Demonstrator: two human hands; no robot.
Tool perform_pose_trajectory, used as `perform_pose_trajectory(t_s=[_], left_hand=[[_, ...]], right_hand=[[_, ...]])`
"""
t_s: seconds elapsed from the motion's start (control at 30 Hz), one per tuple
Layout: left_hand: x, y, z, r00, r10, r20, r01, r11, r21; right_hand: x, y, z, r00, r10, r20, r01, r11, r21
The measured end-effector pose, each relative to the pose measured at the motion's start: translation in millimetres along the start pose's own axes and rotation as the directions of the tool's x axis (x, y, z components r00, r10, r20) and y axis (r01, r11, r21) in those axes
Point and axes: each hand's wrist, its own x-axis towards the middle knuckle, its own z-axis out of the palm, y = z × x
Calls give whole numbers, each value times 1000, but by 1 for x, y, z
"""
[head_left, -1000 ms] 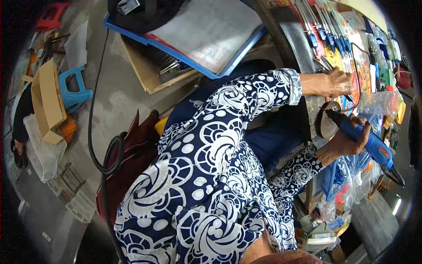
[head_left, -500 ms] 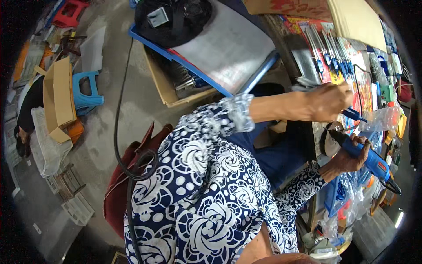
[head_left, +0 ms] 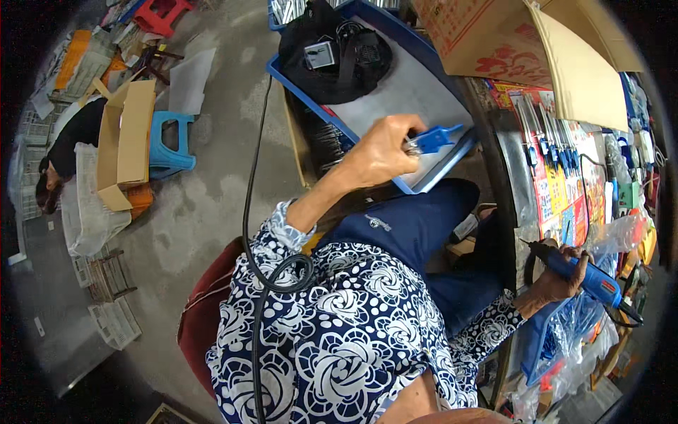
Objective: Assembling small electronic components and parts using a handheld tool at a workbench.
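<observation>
At upper centre a bag [head_left: 332, 53] lies in a tray [head_left: 424, 92], a stool [head_left: 169, 141] on the floor at upper left, a cardboard box [head_left: 487, 35] on the counter [head_left: 512, 184] at upper right.

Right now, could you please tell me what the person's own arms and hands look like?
Both arms wear long sleeves of dark navy cloth printed with white roses and dots. The left sleeve is pushed back from the wrist, showing a paler patterned lining; the right sleeve reaches nearly to the wrist. The left hand and right hand are bare, without gloves.
</observation>
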Motion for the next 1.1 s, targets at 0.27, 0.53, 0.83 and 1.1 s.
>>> perform_pose_trajectory(t_s=[0.27, 0.53, 0.83, 1.1], left_hand=[[-25, -43, -5, 972, -226, -69, 207, 954, -216], [58, -36, 10, 985, -171, 22, 172, 984, -46], [167, -166, 77, 963, -116, -244, 209, 890, 404], [180, -194, 95, 901, 88, -424, 88, 922, 378]], right_hand=[[7, 12, -20, 990, 122, 64, -125, 991, 43], [10, 23, -9, 989, 123, 84, -133, 984, 121], [16, 25, -35, 994, 102, 47, -107, 988, 115], [8, 22, -28, 994, 105, -36, -103, 993, 58]])
